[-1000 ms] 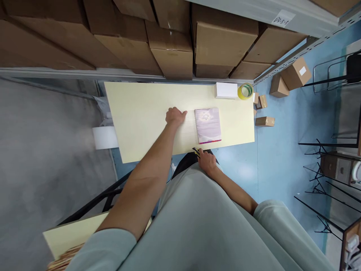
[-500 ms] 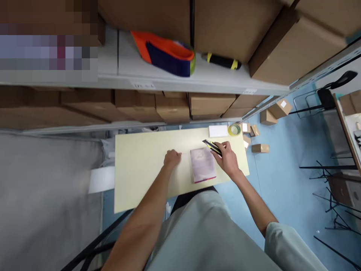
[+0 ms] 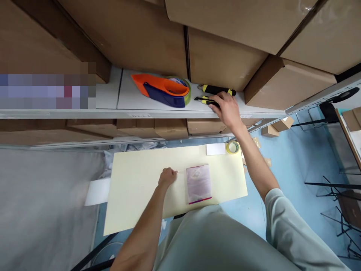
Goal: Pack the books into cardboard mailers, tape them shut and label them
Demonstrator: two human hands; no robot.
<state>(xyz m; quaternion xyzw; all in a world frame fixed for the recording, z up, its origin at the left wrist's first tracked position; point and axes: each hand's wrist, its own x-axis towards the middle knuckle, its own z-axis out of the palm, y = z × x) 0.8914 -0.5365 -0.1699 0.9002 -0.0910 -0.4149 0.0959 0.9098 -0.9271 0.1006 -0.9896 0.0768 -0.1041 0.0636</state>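
My right hand (image 3: pixel 227 109) is at the grey shelf, its fingers closed around a black and yellow utility knife (image 3: pixel 205 100) whose tip points left. Just behind it lies a second black and yellow cutter (image 3: pixel 216 90). Over the pale yellow table (image 3: pixel 135 188), my left hand (image 3: pixel 167 177) is closed in a pinch; what it holds, if anything, I cannot make out. To the right of that hand a flat, pale purple packet (image 3: pixel 199 184) with a pink lower edge lies on the table, touched by neither hand.
An orange and blue tape dispenser (image 3: pixel 160 90) lies on the shelf (image 3: pixel 126 90), left of the knives. Large cardboard boxes (image 3: pixel 225 56) stand behind. At the table's back right are a white box (image 3: pixel 216 149) and a yellow tape roll (image 3: pixel 232 147). Folded black stands lie at right.
My right hand has moved up and away from above the packet to the shelf, carrying the utility knife. My left hand stays closed over the table. The view has tilted up.
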